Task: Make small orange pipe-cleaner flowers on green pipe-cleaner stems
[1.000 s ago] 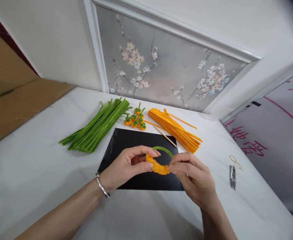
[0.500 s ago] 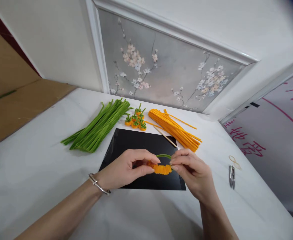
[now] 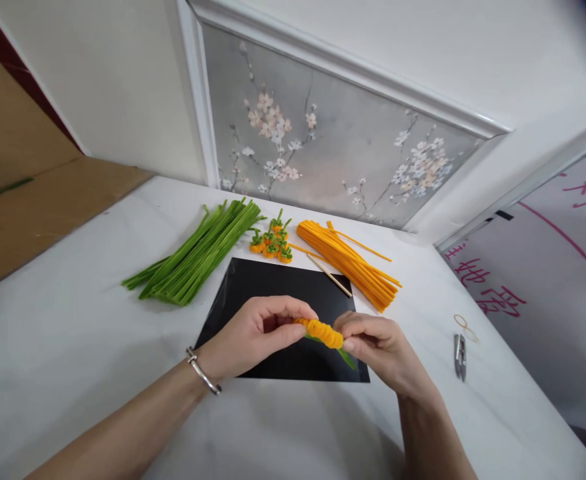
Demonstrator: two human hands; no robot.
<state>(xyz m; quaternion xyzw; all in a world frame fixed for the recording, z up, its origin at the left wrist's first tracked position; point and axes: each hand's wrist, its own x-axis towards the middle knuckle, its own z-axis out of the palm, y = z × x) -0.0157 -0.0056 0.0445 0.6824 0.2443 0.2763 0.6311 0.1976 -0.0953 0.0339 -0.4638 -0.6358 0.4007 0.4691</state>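
An orange coiled fuzzy piece [image 3: 325, 333] is held above a black mat [image 3: 273, 287], spanning the space between both hands. My left hand [image 3: 267, 327] pinches its left end between thumb and fingers. The right end sits in the fingertips of my right hand [image 3: 373, 340]. A green fuzzy stem [image 3: 345, 359] hangs below the orange piece, partly behind it; where it joins is hidden. Behind the mat lie several small orange pieces with green tops [image 3: 271, 248].
Green stems [image 3: 197, 257] lie in a bundle at left, orange stems [image 3: 347, 260] at back right. A wooden stick [image 3: 329, 275] touches the mat's corner. Grey snips [image 3: 460, 358] and thin rings [image 3: 461, 323] lie at right. A framed floral panel [image 3: 333, 147] stands behind.
The orange piece has turned so its right end tilts down. The green stem, earlier arched above it, now hangs below. My right hand has shifted slightly left and down.
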